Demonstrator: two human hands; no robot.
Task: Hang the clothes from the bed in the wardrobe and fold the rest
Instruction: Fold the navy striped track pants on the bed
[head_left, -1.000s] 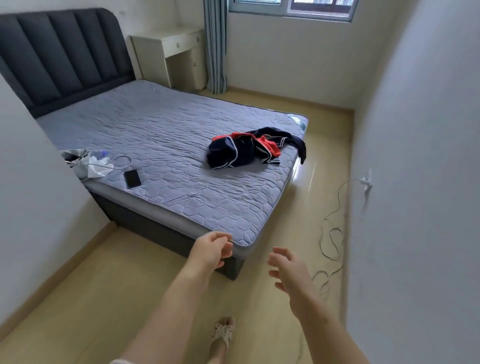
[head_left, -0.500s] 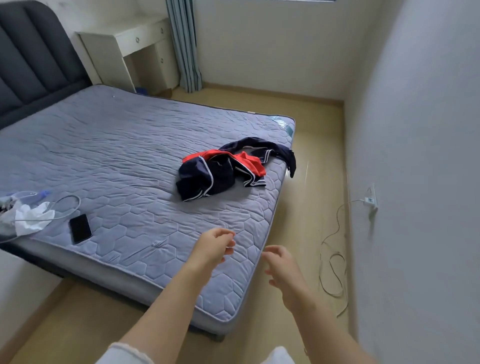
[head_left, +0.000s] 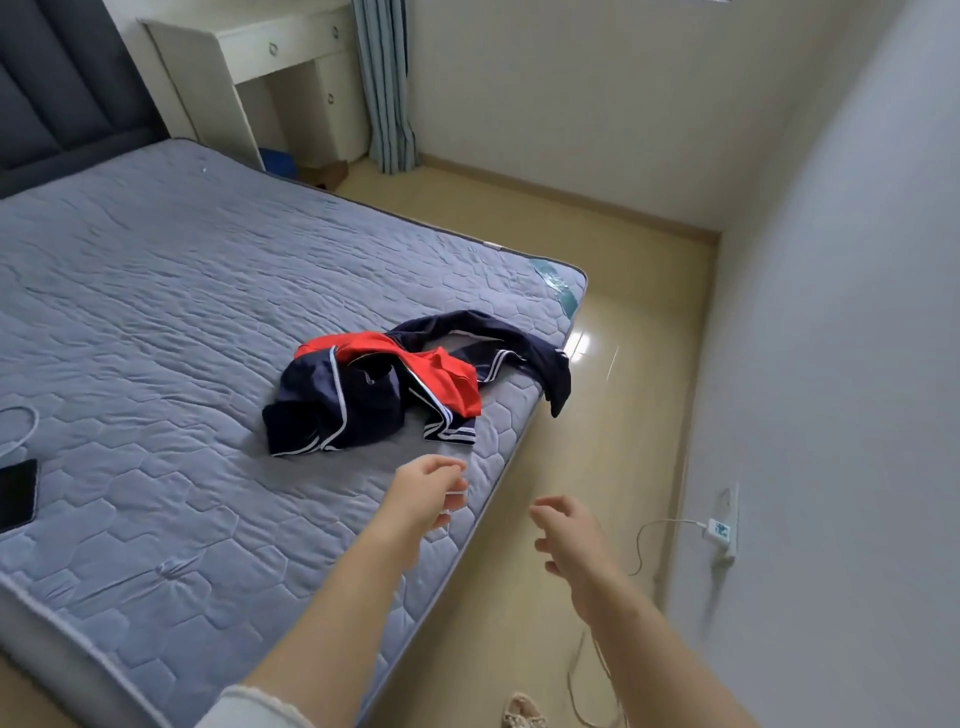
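A crumpled pile of navy and red clothes (head_left: 384, 387) with white stripes lies on the grey quilted mattress (head_left: 156, 322), near its right edge; one navy sleeve hangs over the side. My left hand (head_left: 426, 493) hovers above the mattress just short of the pile, fingers loosely curled and holding nothing. My right hand (head_left: 569, 530) is out over the floor beside the bed, fingers relaxed and empty. Neither hand touches the clothes.
A black phone (head_left: 15, 493) and a white cable (head_left: 23, 423) lie on the mattress at the left. A white desk (head_left: 270, 67) and a curtain (head_left: 387, 88) stand at the back. A wall socket with charger (head_left: 719, 530) trails cable onto the wooden floor (head_left: 597, 270).
I have come closer to the bed and along its right side. The clothes pile now lies just beyond my left hand. Both hands stay empty.
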